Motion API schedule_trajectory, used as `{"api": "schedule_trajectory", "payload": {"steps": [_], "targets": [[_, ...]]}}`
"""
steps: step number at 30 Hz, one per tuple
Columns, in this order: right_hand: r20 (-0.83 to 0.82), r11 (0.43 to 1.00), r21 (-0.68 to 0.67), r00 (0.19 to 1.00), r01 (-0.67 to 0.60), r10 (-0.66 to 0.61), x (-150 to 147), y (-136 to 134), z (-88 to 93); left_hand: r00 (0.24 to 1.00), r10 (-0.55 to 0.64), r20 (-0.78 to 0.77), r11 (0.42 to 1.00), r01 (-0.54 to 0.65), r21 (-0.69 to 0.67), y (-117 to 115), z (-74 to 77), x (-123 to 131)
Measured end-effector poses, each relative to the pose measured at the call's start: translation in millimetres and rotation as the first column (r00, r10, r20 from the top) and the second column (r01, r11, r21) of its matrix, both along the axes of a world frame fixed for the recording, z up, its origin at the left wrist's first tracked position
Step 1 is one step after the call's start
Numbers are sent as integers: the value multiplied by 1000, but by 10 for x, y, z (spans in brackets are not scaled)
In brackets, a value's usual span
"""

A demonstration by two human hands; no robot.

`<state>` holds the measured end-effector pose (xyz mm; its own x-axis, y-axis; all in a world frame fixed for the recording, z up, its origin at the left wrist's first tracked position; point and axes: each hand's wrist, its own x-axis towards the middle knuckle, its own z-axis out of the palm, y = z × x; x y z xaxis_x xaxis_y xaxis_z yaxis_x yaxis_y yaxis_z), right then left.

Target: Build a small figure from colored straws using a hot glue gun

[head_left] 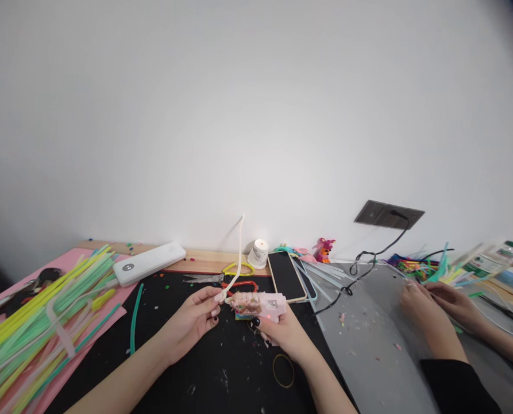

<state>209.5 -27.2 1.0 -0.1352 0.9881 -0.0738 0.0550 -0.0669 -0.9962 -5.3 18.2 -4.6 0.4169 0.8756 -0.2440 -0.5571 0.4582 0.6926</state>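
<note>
My left hand (196, 319) pinches the lower, curled end of a white pipe cleaner (239, 253) whose long stem stands up in front of the wall. In my right hand (282, 333) is a pink hot glue gun (273, 303), its front crusted with colourful bits. The gun's nozzle points left and is at the pipe cleaner's curled end; whether they touch I cannot tell. Scissors with a red handle (243, 286) and scissors with a yellow handle (238, 269) lie just behind my hands on the black mat (204, 368).
Pipe cleaner bundles (53, 328) lie at the left beside a white power bank (150, 264). Behind stand a paper cup (259, 254) and a phone (287, 277). A black cord (374, 259) runs from a wall socket (388, 215). A co-worker's hands (432, 310) work at the right.
</note>
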Motion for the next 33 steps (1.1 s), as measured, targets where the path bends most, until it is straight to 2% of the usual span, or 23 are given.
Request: {"api": "schedule_trajectory", "payload": {"steps": [18,24,33], "targets": [[4,1000,-17,1000,4,-4,12,6,-31,1000,-9,0,1000,9,-6,2,0,0],[10,1000,-12,1000,-13,14,-5,2,13,1000,-6,-6,1000,6,-6,5,25,4],[-42,999,-31,998,34,-35,17,21,-39,1000,-13,-16,1000,13,-3,-1,1,-10]]}}
